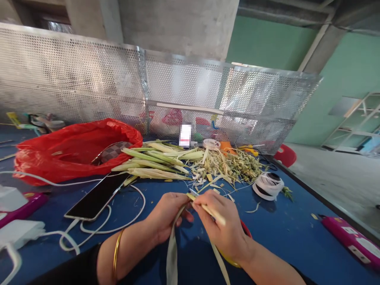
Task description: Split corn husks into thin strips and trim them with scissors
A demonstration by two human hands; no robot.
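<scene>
Leaf strip (171, 253), pinched by my left hand (168, 213) toward the table's (282, 233) near edge, seemed steadied as my right hand (224, 233) gripped a stick (217, 216).

The bottom edge cuts off the leaf strip (171, 257).

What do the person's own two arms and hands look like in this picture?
Both the left hand and the right hand are without gloves. A thin, smooth gold-coloured bangle circles the left forearm near the wrist. A black sleeve covers the left arm farther up; a dark sleeve edge shows on the right.
</scene>
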